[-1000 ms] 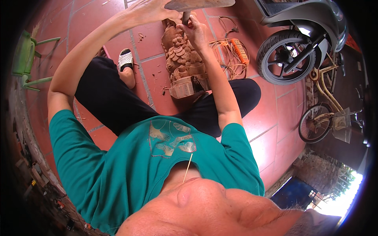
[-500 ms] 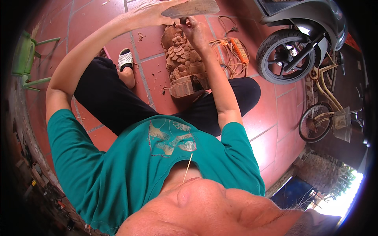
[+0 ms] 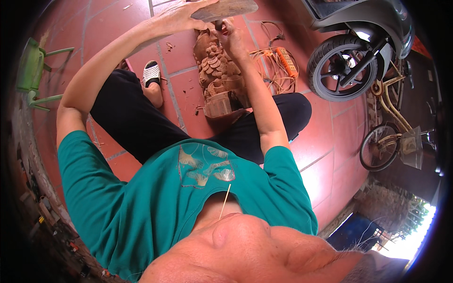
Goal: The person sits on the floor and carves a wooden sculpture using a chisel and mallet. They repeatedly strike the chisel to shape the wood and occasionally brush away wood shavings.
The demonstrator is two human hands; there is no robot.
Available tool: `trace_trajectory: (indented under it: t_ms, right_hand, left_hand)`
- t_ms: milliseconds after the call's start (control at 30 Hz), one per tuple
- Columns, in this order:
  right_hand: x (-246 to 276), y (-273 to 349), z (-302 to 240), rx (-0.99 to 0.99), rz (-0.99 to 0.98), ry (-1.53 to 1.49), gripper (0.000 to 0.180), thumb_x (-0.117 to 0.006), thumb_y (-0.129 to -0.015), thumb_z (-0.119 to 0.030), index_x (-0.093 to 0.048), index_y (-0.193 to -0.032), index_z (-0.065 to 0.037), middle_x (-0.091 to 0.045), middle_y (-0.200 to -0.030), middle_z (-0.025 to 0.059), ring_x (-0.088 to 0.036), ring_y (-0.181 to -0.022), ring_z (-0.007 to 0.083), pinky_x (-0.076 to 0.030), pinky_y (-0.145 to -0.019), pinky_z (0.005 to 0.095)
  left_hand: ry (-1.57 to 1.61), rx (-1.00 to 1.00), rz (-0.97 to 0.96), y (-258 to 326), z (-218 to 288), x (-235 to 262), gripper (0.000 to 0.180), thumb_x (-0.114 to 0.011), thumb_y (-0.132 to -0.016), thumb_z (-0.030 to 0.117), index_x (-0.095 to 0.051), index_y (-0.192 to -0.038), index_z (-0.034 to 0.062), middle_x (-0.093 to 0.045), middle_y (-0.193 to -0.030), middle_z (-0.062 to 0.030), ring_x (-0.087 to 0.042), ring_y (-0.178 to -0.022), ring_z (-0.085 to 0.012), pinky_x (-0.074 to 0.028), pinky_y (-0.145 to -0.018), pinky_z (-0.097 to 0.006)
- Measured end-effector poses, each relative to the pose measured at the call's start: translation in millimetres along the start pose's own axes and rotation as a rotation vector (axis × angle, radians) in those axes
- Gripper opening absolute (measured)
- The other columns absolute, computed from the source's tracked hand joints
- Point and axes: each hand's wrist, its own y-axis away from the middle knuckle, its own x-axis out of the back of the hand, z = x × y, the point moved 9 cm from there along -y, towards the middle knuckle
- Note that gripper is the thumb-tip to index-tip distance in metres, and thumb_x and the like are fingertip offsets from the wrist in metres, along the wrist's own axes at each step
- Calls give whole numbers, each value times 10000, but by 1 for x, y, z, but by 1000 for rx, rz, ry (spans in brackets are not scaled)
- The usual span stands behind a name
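Note:
A carved reddish-brown wooden block (image 3: 217,78) with raised, layered scales and figures lies on the floor between my legs. At the top of the view my left hand (image 3: 181,18) is closed round a flat, paddle-like wooden mallet (image 3: 229,10); its grip end is hidden in the hand. My right hand (image 3: 233,41) rests over the far right part of the carving. Its fingers wrap a short dark upright handle (image 3: 218,24), apparently a chisel's, whose blade I cannot see. The mallet lies just over the top of this handle; whether they touch I cannot tell.
An orange power strip (image 3: 287,62) with tangled cords lies right of the carving. Farther right stand a motorbike wheel (image 3: 342,68) and a bicycle (image 3: 380,146). A green plastic chair (image 3: 30,70) is at far left. Wood chips (image 3: 169,46) lie scattered on red tiles.
The mallet in my left hand has shifted slightly left. My right hand stays almost in place round the dark handle, and the carving lies as before.

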Motion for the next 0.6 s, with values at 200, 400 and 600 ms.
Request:
trace_trajectory:
  t_ms: [200, 400, 600]
  right_hand:
    - [34, 3, 32, -237, 83, -151, 286, -777, -841, -224, -654, -942, 14, -693, -729, 98, -636, -635, 125, -500, -579, 294]
    - [34, 5, 30, -244, 72, -226, 263, -773, -810, -191, -648, -917, 14, -692, -721, 104, -660, -625, 181, -509, -585, 324]
    - [26, 6, 21, -166, 29, -119, 246, -758, -821, -175, -644, -973, -18, -696, -731, 114, -684, -663, 194, -521, -614, 335]
  left_hand:
    - [434, 14, -111, -4, 28, 20, 777, -681, -866, 171, -281, -1531, 135, -449, -1445, -189, -455, -1295, -300, -375, -1082, -414]
    - [367, 63, -140, -8, 35, 28, 802, -696, -875, 212, -259, -1530, 58, -340, -1524, -219, -344, -1395, -318, -294, -1145, -418]
    - [385, 8, -134, -10, 45, 29, 831, -708, -877, 271, -257, -1529, 26, -264, -1574, -235, -254, -1460, -335, -234, -1186, -423]
